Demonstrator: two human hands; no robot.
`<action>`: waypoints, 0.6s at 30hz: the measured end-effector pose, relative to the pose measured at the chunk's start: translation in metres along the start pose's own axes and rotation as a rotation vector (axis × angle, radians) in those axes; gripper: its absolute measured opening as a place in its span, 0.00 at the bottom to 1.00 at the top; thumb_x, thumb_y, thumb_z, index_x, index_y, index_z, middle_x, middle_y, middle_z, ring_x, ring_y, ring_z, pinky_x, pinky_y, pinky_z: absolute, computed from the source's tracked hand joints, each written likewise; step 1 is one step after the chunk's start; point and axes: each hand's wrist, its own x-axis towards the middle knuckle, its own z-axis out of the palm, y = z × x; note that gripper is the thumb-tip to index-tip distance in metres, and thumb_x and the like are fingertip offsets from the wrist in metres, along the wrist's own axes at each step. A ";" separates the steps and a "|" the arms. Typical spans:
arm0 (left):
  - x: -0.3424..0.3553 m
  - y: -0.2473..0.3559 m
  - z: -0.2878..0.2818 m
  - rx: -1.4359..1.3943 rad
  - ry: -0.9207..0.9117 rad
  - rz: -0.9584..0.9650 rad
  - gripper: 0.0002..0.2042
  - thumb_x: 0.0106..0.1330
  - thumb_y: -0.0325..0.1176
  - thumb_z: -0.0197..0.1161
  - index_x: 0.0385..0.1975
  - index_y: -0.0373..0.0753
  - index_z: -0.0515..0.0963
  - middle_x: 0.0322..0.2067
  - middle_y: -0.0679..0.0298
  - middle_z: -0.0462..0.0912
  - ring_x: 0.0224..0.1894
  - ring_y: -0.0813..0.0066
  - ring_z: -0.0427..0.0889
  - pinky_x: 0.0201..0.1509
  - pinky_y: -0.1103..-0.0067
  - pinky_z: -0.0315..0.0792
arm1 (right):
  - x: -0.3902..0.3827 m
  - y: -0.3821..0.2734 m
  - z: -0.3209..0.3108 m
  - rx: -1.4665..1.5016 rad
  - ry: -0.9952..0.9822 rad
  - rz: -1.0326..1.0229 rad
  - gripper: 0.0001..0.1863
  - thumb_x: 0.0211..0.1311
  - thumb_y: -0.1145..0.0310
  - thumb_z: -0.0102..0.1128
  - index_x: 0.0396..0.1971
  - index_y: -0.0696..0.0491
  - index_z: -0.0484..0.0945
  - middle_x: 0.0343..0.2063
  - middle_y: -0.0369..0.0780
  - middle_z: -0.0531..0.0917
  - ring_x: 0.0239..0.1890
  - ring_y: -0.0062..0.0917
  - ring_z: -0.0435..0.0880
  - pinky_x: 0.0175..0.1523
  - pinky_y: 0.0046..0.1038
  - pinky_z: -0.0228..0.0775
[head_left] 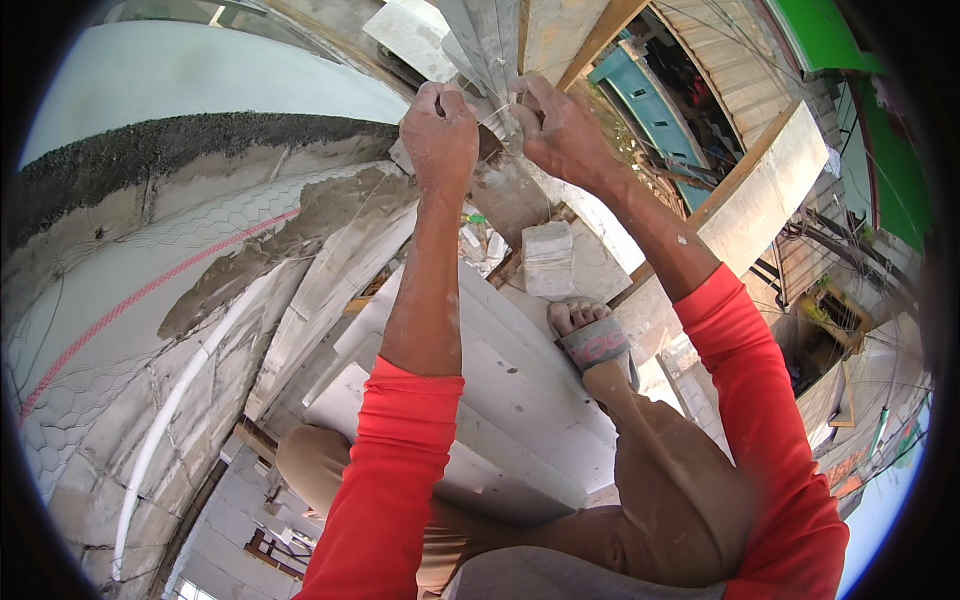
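My left hand (438, 135) is closed in a fist beside the grey upright post (485, 40), above a dusty ledge; what it holds is too small to make out. My right hand (557, 135) has its fingers bent and pinched at the right side of that post, where fine pale strands show; I cannot tell whether it grips them. Below my hands, a small white block (547, 260) rests on the rough surface near my sandalled foot (590, 335).
A plastered block wall (200, 230) with wire mesh and a red-and-white cord runs along the left. Pale boards (500, 400) lie beneath me. At right, a plank (760, 185) juts out above a drop, with corrugated roofing (715, 70), a teal panel (645, 110) and loose wires beyond.
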 end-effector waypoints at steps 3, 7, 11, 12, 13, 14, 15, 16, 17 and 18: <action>0.000 0.007 0.001 0.149 -0.196 0.074 0.13 0.73 0.36 0.56 0.38 0.32 0.82 0.35 0.52 0.89 0.35 0.56 0.85 0.46 0.66 0.77 | -0.003 0.001 0.005 0.007 0.053 0.055 0.05 0.70 0.73 0.58 0.40 0.58 0.81 0.29 0.52 0.86 0.31 0.51 0.85 0.42 0.46 0.75; -0.007 0.005 0.007 0.290 -0.278 0.164 0.11 0.70 0.35 0.60 0.38 0.35 0.84 0.35 0.46 0.88 0.39 0.46 0.87 0.49 0.61 0.78 | 0.004 0.011 -0.004 -0.037 0.073 0.022 0.04 0.67 0.73 0.59 0.38 0.56 0.81 0.27 0.52 0.84 0.30 0.53 0.82 0.41 0.48 0.74; -0.014 0.005 0.005 0.247 -0.237 0.109 0.16 0.74 0.40 0.58 0.40 0.31 0.84 0.30 0.48 0.87 0.35 0.50 0.86 0.46 0.64 0.77 | 0.009 0.008 -0.010 -0.106 -0.059 0.059 0.05 0.64 0.74 0.57 0.35 0.56 0.81 0.27 0.54 0.83 0.30 0.54 0.82 0.39 0.48 0.73; -0.011 0.006 0.002 0.236 -0.240 0.093 0.15 0.73 0.39 0.59 0.39 0.31 0.84 0.30 0.47 0.87 0.34 0.50 0.86 0.46 0.64 0.76 | 0.011 0.009 -0.010 -0.102 -0.069 0.070 0.05 0.63 0.73 0.57 0.34 0.56 0.81 0.27 0.54 0.82 0.29 0.53 0.81 0.39 0.47 0.74; -0.007 0.008 -0.002 0.225 -0.242 0.077 0.15 0.73 0.39 0.59 0.39 0.31 0.84 0.29 0.47 0.86 0.34 0.50 0.86 0.45 0.63 0.76 | 0.012 0.010 -0.010 -0.097 -0.080 0.082 0.05 0.63 0.73 0.57 0.33 0.56 0.81 0.27 0.54 0.82 0.29 0.53 0.81 0.39 0.46 0.74; -0.004 0.010 -0.004 0.214 -0.245 0.060 0.15 0.72 0.38 0.60 0.39 0.31 0.84 0.29 0.47 0.86 0.34 0.50 0.85 0.45 0.63 0.76 | 0.013 0.011 -0.009 -0.057 -0.055 0.089 0.05 0.58 0.74 0.57 0.31 0.57 0.81 0.26 0.55 0.81 0.29 0.55 0.80 0.38 0.48 0.73; -0.001 0.008 -0.004 0.227 -0.221 0.084 0.14 0.72 0.38 0.60 0.39 0.31 0.84 0.29 0.47 0.86 0.34 0.49 0.85 0.45 0.62 0.76 | 0.014 0.013 -0.008 -0.015 -0.031 0.094 0.05 0.54 0.74 0.58 0.29 0.58 0.80 0.24 0.56 0.80 0.29 0.56 0.79 0.38 0.49 0.71; 0.003 0.007 -0.002 0.241 -0.197 0.107 0.14 0.72 0.38 0.60 0.39 0.31 0.84 0.29 0.46 0.86 0.34 0.48 0.85 0.45 0.62 0.76 | 0.015 0.016 -0.006 0.026 -0.007 0.098 0.05 0.50 0.74 0.59 0.27 0.59 0.79 0.23 0.57 0.79 0.28 0.58 0.78 0.37 0.51 0.70; 0.007 0.007 -0.001 0.254 -0.173 0.130 0.13 0.72 0.37 0.61 0.39 0.31 0.84 0.29 0.46 0.86 0.34 0.48 0.85 0.45 0.61 0.76 | 0.016 0.020 -0.007 -0.001 -0.028 0.073 0.05 0.54 0.73 0.58 0.29 0.58 0.80 0.23 0.55 0.80 0.27 0.54 0.78 0.37 0.47 0.72; 0.011 0.005 -0.002 0.272 -0.168 0.165 0.13 0.71 0.37 0.61 0.39 0.31 0.84 0.29 0.46 0.86 0.34 0.46 0.85 0.45 0.61 0.76 | 0.017 0.023 -0.008 -0.027 -0.050 0.049 0.06 0.58 0.73 0.58 0.31 0.58 0.81 0.24 0.54 0.80 0.26 0.49 0.78 0.37 0.44 0.73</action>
